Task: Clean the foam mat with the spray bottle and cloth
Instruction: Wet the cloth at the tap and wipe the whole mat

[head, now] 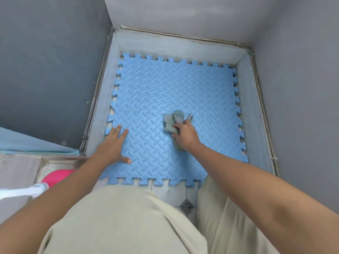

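A blue foam mat (165,85) of interlocking tiles lies on the floor in a grey corner. My right hand (185,133) presses a crumpled grey-green cloth (172,121) onto the mat near its middle, fingers curled over it. My left hand (111,145) lies flat on the mat's near left part, fingers spread, holding nothing. At the lower left stands a pink spray bottle (55,177) with a white nozzle (23,191), partly hidden behind my left forearm.
Grey walls close the mat in on the left, far and right sides, with a pale skirting (174,45) around it. My knees in beige trousers (128,217) sit at the mat's near edge. A floor drain (188,206) lies between them. Light blue fabric (27,142) is at left.
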